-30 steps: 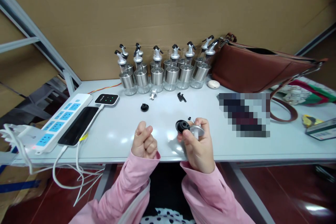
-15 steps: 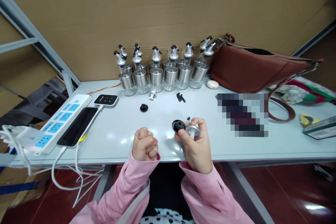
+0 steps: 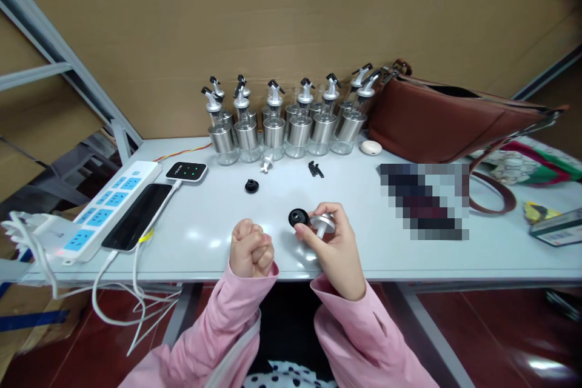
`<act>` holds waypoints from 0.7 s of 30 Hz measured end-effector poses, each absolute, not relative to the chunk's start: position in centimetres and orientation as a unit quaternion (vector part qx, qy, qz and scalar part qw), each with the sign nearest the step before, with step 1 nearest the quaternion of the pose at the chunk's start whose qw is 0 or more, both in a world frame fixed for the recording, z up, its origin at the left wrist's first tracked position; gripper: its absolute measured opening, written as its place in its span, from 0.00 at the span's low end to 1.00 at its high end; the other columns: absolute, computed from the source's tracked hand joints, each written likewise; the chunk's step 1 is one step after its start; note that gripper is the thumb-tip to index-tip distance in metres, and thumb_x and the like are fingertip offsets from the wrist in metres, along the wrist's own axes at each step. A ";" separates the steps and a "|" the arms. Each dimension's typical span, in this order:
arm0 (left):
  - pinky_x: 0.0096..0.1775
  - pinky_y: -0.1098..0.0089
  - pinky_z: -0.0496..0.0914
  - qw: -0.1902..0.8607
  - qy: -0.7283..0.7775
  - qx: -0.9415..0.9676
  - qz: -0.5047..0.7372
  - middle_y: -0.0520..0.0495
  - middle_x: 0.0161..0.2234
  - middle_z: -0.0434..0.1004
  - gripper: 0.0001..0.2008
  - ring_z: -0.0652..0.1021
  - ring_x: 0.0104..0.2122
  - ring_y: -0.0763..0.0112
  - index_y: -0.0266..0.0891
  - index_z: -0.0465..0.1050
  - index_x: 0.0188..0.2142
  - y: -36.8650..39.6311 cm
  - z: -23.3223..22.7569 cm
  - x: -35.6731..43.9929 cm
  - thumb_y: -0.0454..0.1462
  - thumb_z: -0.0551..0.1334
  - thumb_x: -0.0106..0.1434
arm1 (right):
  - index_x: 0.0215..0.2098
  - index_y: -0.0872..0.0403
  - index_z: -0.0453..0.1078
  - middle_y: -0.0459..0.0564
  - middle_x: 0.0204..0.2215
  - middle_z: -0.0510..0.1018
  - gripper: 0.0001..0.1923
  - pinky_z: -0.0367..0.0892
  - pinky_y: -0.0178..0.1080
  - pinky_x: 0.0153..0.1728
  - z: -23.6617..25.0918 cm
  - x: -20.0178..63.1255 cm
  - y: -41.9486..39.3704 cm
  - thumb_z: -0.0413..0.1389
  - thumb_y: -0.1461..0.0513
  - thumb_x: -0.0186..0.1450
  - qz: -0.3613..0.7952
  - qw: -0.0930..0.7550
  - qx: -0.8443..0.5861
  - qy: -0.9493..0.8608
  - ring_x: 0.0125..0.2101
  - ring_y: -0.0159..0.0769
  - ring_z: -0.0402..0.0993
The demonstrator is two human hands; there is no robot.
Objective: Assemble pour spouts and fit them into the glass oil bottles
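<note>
My left hand (image 3: 251,248) is curled into a fist just above the front of the table; whatever it may hold is hidden inside the fingers. Thumb and fingers of my right hand (image 3: 339,251) pinch a round black stopper (image 3: 298,217) by its rim. A silver pourer spout (image 3: 323,224) sits in the same hand, behind the stopper, its narrow stem pointing down. Farther back on the table lie another black stopper (image 3: 251,186), a second silver pourer spout (image 3: 267,163) and several small black flip caps (image 3: 315,169).
Several glass bottles with steel sleeves (image 3: 274,132) and pourers line the cardboard wall. At right are a brown handbag (image 3: 445,115), a white oval case (image 3: 371,147) and a box (image 3: 557,227). A power strip (image 3: 109,209), phone (image 3: 137,217), hotspot device (image 3: 186,172) and white cables occupy the left.
My right hand has shifted slightly left and turned, so the black stopper faces up more. My left fist has barely moved. The view has swung a little.
</note>
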State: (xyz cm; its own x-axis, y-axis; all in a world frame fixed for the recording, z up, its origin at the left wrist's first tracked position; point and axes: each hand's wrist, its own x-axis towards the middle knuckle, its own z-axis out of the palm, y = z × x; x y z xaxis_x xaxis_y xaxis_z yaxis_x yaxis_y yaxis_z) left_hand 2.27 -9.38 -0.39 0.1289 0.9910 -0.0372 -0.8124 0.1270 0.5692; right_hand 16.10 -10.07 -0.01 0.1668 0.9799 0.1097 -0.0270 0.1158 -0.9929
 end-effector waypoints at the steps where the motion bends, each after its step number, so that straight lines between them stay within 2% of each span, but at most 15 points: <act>1: 0.09 0.83 0.49 0.725 0.192 0.200 0.631 0.63 0.11 0.39 0.24 0.41 0.08 0.88 0.37 0.40 0.15 -9.3 -0.3 2.2 0.25 0.61 0.45 | 0.33 0.50 0.57 0.40 0.26 0.67 0.17 0.63 0.33 0.25 0.0 16.1 -10.1 0.62 0.59 0.53 0.438 0.580 -0.500 -0.471 0.22 0.27 0.66; 2: 0.10 0.83 0.52 0.731 0.166 0.186 0.635 0.62 0.11 0.44 0.21 0.46 0.08 0.87 0.37 0.45 0.14 -9.3 -0.1 2.1 0.27 0.61 0.47 | 0.33 0.50 0.57 0.40 0.26 0.67 0.17 0.63 0.33 0.25 0.0 16.1 -10.1 0.62 0.59 0.53 0.437 0.583 -0.500 -0.468 0.22 0.27 0.66; 4: 0.14 0.83 0.58 0.749 0.116 0.173 0.629 0.58 0.13 0.60 0.12 0.63 0.11 0.83 0.37 0.59 0.16 -9.2 0.3 2.0 0.33 0.60 0.52 | 0.33 0.50 0.57 0.40 0.27 0.66 0.17 0.63 0.33 0.25 0.1 16.0 -10.1 0.62 0.59 0.52 0.434 0.587 -0.499 -0.467 0.22 0.27 0.66; 5: 0.18 0.82 0.63 0.757 0.100 0.176 0.622 0.54 0.19 0.70 0.08 0.72 0.18 0.79 0.38 0.66 0.20 -9.2 0.5 2.0 0.37 0.59 0.54 | 0.33 0.50 0.58 0.40 0.27 0.66 0.17 0.63 0.33 0.25 0.1 16.0 -10.0 0.62 0.59 0.52 0.432 0.589 -0.499 -0.467 0.22 0.27 0.66; 6: 0.24 0.79 0.68 0.760 0.093 0.182 0.617 0.50 0.27 0.76 0.09 0.77 0.29 0.74 0.40 0.72 0.27 -9.2 0.8 2.1 0.41 0.57 0.56 | 0.32 0.50 0.58 0.40 0.27 0.66 0.16 0.63 0.33 0.25 0.2 16.0 -10.0 0.62 0.59 0.52 0.430 0.591 -0.500 -0.466 0.22 0.27 0.66; 7: 0.31 0.75 0.71 0.760 0.093 0.190 0.614 0.47 0.37 0.78 0.14 0.77 0.40 0.68 0.42 0.73 0.35 -9.2 1.0 2.2 0.46 0.55 0.58 | 0.32 0.50 0.58 0.40 0.27 0.66 0.16 0.63 0.33 0.25 0.2 15.9 -10.0 0.62 0.59 0.52 0.429 0.592 -0.500 -0.464 0.22 0.27 0.65; 8: 0.39 0.70 0.71 0.758 0.100 0.195 0.615 0.46 0.46 0.75 0.20 0.73 0.49 0.64 0.45 0.72 0.43 -9.3 1.2 2.3 0.51 0.52 0.59 | 0.32 0.50 0.58 0.40 0.27 0.66 0.16 0.64 0.33 0.26 0.2 15.9 -10.0 0.62 0.59 0.52 0.428 0.594 -0.500 -0.463 0.22 0.27 0.65; 10: 0.51 0.60 0.64 0.755 0.114 0.194 0.616 0.48 0.56 0.65 0.31 0.62 0.59 0.61 0.51 0.62 0.54 -9.4 1.7 2.6 0.59 0.44 0.58 | 0.32 0.51 0.59 0.40 0.27 0.66 0.16 0.65 0.33 0.27 0.3 16.0 -10.0 0.62 0.59 0.52 0.427 0.596 -0.501 -0.460 0.23 0.27 0.66; 15: 0.59 0.53 0.49 0.763 0.139 0.185 0.604 0.51 0.61 0.56 0.38 0.53 0.63 0.61 0.57 0.43 0.62 -9.7 2.5 2.8 0.64 0.35 0.56 | 0.33 0.50 0.60 0.41 0.28 0.66 0.16 0.66 0.34 0.28 0.3 16.1 -10.1 0.63 0.59 0.52 0.406 0.616 -0.512 -0.439 0.24 0.27 0.66; 18: 0.60 0.53 0.45 0.755 0.149 0.178 0.613 0.51 0.62 0.53 0.38 0.50 0.63 0.61 0.55 0.40 0.63 -9.6 2.6 2.8 0.63 0.34 0.57 | 0.33 0.50 0.60 0.42 0.30 0.66 0.17 0.66 0.35 0.29 0.1 16.1 -10.1 0.63 0.59 0.52 0.408 0.627 -0.512 -0.423 0.25 0.28 0.67; 21: 0.59 0.54 0.46 0.746 0.162 0.179 0.620 0.50 0.62 0.54 0.37 0.50 0.63 0.62 0.54 0.40 0.63 -9.4 2.4 2.9 0.62 0.35 0.57 | 0.34 0.50 0.60 0.42 0.32 0.66 0.17 0.67 0.36 0.31 0.1 16.1 -10.0 0.62 0.58 0.52 0.418 0.627 -0.505 -0.420 0.27 0.29 0.69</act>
